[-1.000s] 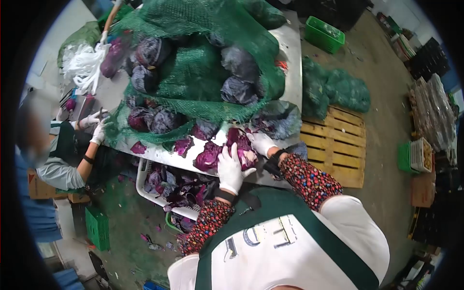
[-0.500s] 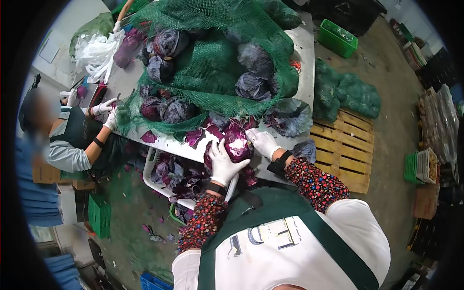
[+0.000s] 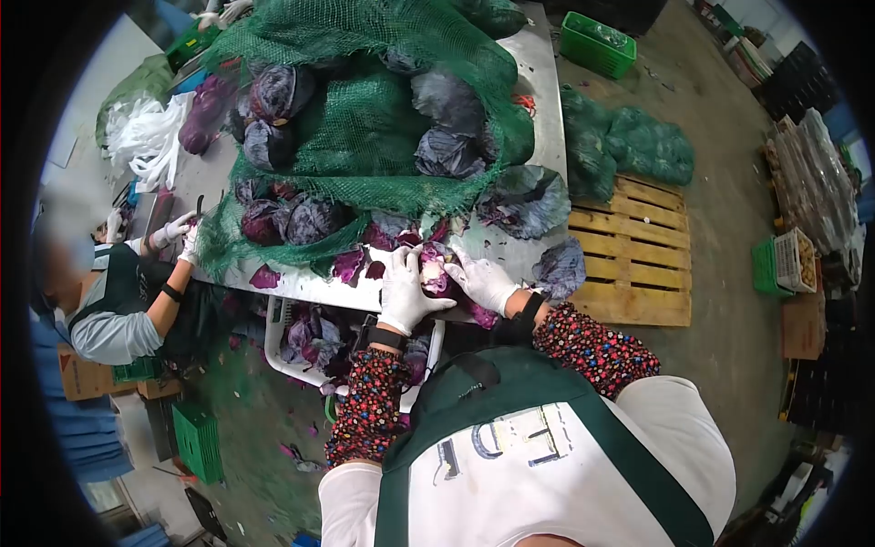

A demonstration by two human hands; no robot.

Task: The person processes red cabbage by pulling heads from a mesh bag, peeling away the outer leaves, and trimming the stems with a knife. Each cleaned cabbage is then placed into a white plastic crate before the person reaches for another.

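Observation:
A red cabbage [image 3: 436, 272] is at the near edge of the metal table [image 3: 355, 293], its pale cut stem end turned up. My left hand [image 3: 407, 292], in a white glove, grips its left side with fingers curved over the top. On the other side my right hand [image 3: 488, 282], also gloved, holds it with the fingertips against it. Below my hands, a purple leaf [image 3: 483, 315] hangs at the table edge. Loose purple leaves [image 3: 348, 266] lie left of the cabbage, and large outer leaves [image 3: 524, 202] lie to the right.
A green mesh sack [image 3: 365, 118] with several cabbages [image 3: 314, 219] spreads over the table. Below stands a white crate [image 3: 273, 351] of trimmed leaves. At left, a co-worker's gloved hands [image 3: 178, 235] hold a knife. A wooden pallet [image 3: 633, 255] with full sacks [image 3: 647, 144] is at right.
My right hand has come in closer against the cabbage, and the cabbage has turned between my hands. The whole view has shifted slightly.

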